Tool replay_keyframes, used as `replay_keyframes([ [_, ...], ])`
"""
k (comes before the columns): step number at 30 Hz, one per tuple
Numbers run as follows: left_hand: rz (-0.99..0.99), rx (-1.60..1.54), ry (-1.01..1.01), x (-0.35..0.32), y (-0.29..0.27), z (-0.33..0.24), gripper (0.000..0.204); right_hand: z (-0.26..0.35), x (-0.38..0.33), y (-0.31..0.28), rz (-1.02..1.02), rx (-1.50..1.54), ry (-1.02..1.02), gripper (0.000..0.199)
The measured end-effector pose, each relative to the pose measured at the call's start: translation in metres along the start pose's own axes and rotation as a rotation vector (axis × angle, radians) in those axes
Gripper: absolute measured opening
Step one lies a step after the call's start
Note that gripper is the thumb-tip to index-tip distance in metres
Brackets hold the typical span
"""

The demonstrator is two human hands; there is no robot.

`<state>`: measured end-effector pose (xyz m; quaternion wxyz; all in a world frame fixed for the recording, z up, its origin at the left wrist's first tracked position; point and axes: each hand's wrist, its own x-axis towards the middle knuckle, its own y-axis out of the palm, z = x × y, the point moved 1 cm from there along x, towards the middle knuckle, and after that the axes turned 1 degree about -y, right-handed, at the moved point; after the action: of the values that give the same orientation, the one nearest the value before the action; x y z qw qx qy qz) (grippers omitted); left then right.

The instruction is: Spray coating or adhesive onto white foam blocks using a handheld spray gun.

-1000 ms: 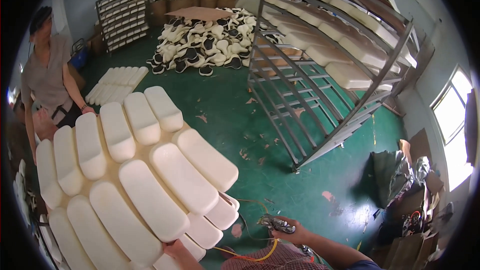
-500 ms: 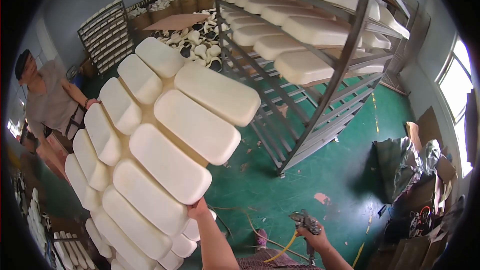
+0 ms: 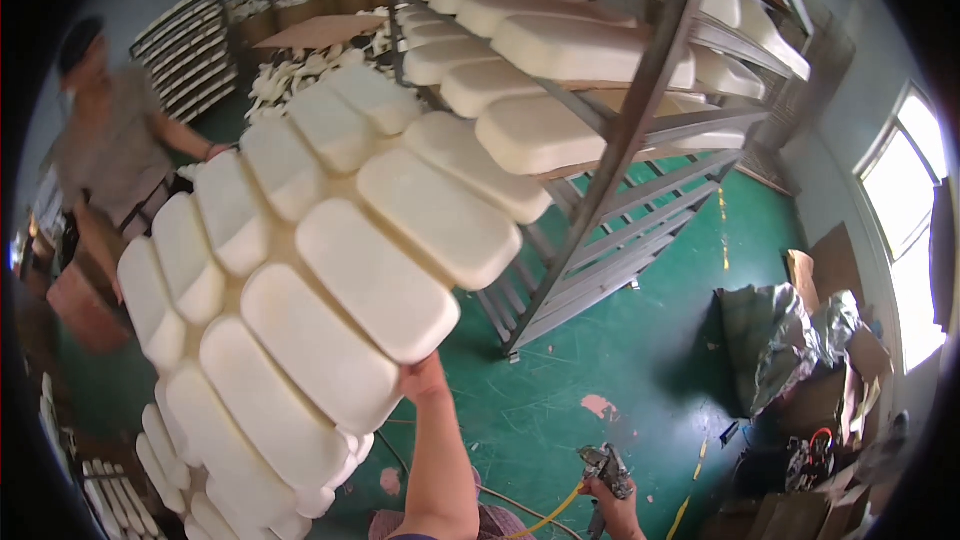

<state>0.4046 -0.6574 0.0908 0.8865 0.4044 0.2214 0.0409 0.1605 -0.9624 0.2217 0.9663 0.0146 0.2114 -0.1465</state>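
My left hand (image 3: 422, 380) is closed on the near edge of a tan board (image 3: 283, 243), its fingers partly hidden beneath it. White rounded foam pillows (image 3: 378, 280) lie on the board in two rows. A co-worker (image 3: 115, 140) stands at the left with one hand at the board's far edge. The board's far right end overlaps the metal rack (image 3: 590, 215) in view; whether they touch I cannot tell. Low at the right, my right hand (image 3: 617, 512) grips a metal spray gun (image 3: 605, 468) with a yellow hose (image 3: 545, 520), apart from the board.
Shelves of the rack carry more foam pillows (image 3: 550, 45). A second loaded rack (image 3: 185, 50) and heaps of foam pieces (image 3: 290, 80) stand at the back. A silvery plastic sheet (image 3: 765, 340) and cardboard (image 3: 835, 510) lie along the right wall. More pillows sit below the board at lower left.
The loaded board has moved forward and right toward the rack, with my left hand still on its edge. The co-worker has shifted along with it. My right hand with the spray gun is lower in view.
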Motion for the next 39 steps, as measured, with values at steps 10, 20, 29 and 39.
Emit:
replay_keyframes([
  [10,0.131,1.814,-0.733,-0.094,-0.050,0.023,0.032,0.032,0.004,0.086,0.562,-0.072,-0.092,0.024],
  [20,-0.130,1.884,-1.101,-0.395,-0.049,-0.323,0.069,0.140,-0.121,0.276,1.253,0.660,-0.380,0.043],
  [29,-1.038,1.712,0.604,-0.740,-0.004,-0.445,0.055,0.075,-0.284,0.376,1.217,0.231,-0.454,0.042],
  [39,-1.354,1.959,0.912,-0.839,0.077,-0.480,0.046,-0.107,-0.484,0.476,1.848,-0.550,-0.455,0.047],
])
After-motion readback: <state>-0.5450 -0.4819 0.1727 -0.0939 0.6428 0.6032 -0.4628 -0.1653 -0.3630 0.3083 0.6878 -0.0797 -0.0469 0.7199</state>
